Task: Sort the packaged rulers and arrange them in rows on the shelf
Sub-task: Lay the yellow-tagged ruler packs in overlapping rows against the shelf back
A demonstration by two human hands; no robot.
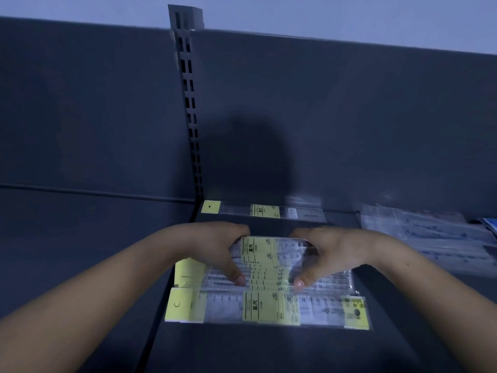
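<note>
Left hand [212, 249] and right hand [330, 251] each clasp the fanned ruler stack [262, 265] just behind the front ruler [269, 310]; best to squeeze evenly and square the edges parallel to it.

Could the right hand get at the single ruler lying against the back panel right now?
Likely yes, once freed: the right hand grips the stack of rulers with the left hand, but the shelf between it and the single ruler looks unobstructed.
</note>
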